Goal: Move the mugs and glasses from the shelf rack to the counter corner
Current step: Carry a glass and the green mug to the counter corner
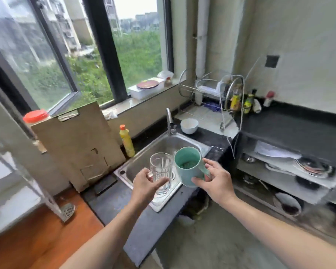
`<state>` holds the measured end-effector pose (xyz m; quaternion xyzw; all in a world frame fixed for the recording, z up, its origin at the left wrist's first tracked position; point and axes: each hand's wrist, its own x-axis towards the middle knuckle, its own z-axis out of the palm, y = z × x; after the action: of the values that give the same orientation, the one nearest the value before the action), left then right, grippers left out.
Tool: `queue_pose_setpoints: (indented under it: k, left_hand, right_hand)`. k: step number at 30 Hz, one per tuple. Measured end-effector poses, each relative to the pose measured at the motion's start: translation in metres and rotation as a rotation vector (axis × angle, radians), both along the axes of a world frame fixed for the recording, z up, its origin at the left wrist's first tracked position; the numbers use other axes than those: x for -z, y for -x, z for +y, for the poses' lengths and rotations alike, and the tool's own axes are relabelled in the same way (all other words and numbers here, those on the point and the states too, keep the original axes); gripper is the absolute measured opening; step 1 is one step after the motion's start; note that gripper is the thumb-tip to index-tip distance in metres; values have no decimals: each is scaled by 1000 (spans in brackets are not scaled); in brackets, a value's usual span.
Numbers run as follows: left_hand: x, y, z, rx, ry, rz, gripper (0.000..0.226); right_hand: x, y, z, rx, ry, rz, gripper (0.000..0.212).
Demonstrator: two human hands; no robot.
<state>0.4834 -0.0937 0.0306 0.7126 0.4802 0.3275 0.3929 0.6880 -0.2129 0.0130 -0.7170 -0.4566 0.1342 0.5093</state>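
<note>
My left hand point(145, 186) grips a clear glass mug point(161, 170) by its lower side, holding it upright above the steel sink point(163, 144). Right beside it, my right hand point(215, 181) holds a teal ceramic mug point(187, 166) by its handle, tilted a little toward me so its inside shows. The two vessels almost touch. A chrome wire shelf rack point(221, 90) stands in the far counter corner under the window, holding bottles and a white tray.
A white bowl point(189, 125) sits behind the tap point(169, 121). A yellow bottle point(126, 141) and a cardboard sheet point(76, 144) stand left of the sink. Sauce bottles point(248, 102) line the dark counter point(291, 123) on the right, with open shelves of dishes point(314, 168) below.
</note>
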Motion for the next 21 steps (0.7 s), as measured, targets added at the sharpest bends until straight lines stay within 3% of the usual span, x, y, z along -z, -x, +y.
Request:
queue_pose_setpoints:
  k: [4, 8, 11, 21]
  left_hand:
    - [6, -116, -39, 173, 48, -38, 51]
    - [19, -222, -70, 346, 72, -16, 66]
    - [21, -301, -98, 473, 50, -1, 58]
    - [38, -556, -178, 879, 32, 7, 52]
  right_hand:
    - [10, -99, -69, 165, 48, -47, 50]
    - [12, -176, -141, 355, 106, -86, 41]
    - [18, -225, -188, 473, 105, -87, 52]
    - [44, -390, -298, 866, 81, -118, 50]
